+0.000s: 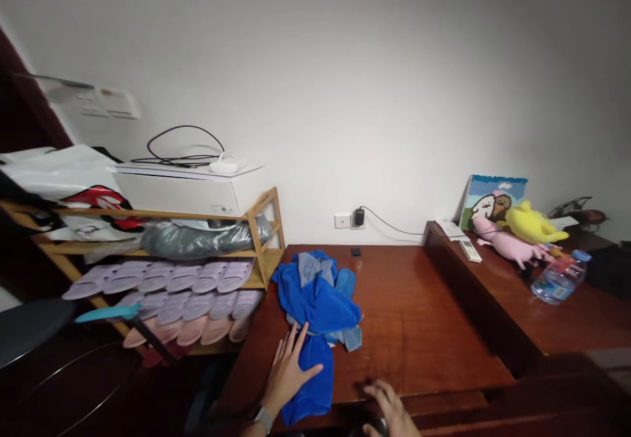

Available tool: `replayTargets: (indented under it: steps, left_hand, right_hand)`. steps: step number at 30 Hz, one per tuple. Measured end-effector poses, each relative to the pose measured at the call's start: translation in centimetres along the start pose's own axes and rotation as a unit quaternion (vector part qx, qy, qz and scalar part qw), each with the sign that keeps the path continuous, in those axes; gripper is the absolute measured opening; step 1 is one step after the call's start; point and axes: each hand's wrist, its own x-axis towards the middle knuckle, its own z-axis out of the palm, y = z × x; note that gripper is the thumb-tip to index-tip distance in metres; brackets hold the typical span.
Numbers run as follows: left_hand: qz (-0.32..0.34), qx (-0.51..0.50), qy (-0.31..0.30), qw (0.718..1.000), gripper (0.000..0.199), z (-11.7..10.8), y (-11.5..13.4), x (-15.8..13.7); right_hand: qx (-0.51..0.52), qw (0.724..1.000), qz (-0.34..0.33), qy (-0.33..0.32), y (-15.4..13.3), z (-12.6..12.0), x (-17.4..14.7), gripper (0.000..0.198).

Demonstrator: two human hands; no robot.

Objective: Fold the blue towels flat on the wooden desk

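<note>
- On the left part of the red-brown surface [409, 312], a crumpled cloth pile [320, 302] lay in blue and grey, with one blue length extending toward the front edge.
- Left hand [288, 372]: fingers spread wide, palm down, over the near part of the cloth pile; firm contact could not be confirmed. A wristband [265, 417] encircled the wrist.
- Right hand [392, 414]: positioned at the front edge, to the right of the cloth pile and apart from it; fingers were bent and blurred. Whether it gripped anything could not be told.
- White box [182, 190]: located on top of the wooden rack [257, 246]. A printed label [221, 209] occupied its lower front corner; the characters were too small to read.
- Plastic bag [64, 174]: white, with red and black graphics, placed left of the box.
- Clear bottle [555, 286]: fitted with a blue cap and a pale blue label, text illegible. It stood on the adjoining right-hand surface [497, 286].
- Picture board [493, 200]: leaned against the wall, showing two cartoon animals, behind the pink plush toy [507, 243] and yellow plush toy [535, 223].
</note>
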Motion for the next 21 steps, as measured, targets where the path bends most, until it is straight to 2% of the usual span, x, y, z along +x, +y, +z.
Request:
replayTargets:
  steps: [2,5,9,13,18,21]
  left_hand:
    - [-0.010,0.035,0.010,0.999,0.087,-0.1,0.0,0.5]
    - [-0.023,0.087,0.027,0.996,0.064,-0.7,0.4,2.9]
    - [-0.051,0.113,0.031,0.992,0.061,-1.0,0.0,6.7]
    - [-0.090,0.120,0.049,0.988,0.060,-0.7,-2.1,10.6]
    - [-0.093,0.178,0.126,0.971,0.054,-1.2,-4.9,15.7]
    - [-0.132,0.187,0.137,0.964,0.052,-1.4,-5.7,17.7]
  right_hand:
    - [-0.036,0.999,0.001,-0.040,-1.9,0.2,3.4,0.080]
    - [-0.095,0.994,0.037,-0.036,-4.6,1.4,9.1,0.088]
    - [-0.085,0.996,0.017,-0.032,-5.5,4.6,15.9,0.076]
    - [-0.074,0.996,-0.027,-0.050,-5.6,7.4,21.3,0.067]
    - [-0.102,0.993,-0.027,-0.057,-8.1,7.5,27.2,0.057]
    - [-0.119,0.989,-0.025,-0.085,-9.7,7.2,30.3,0.059]
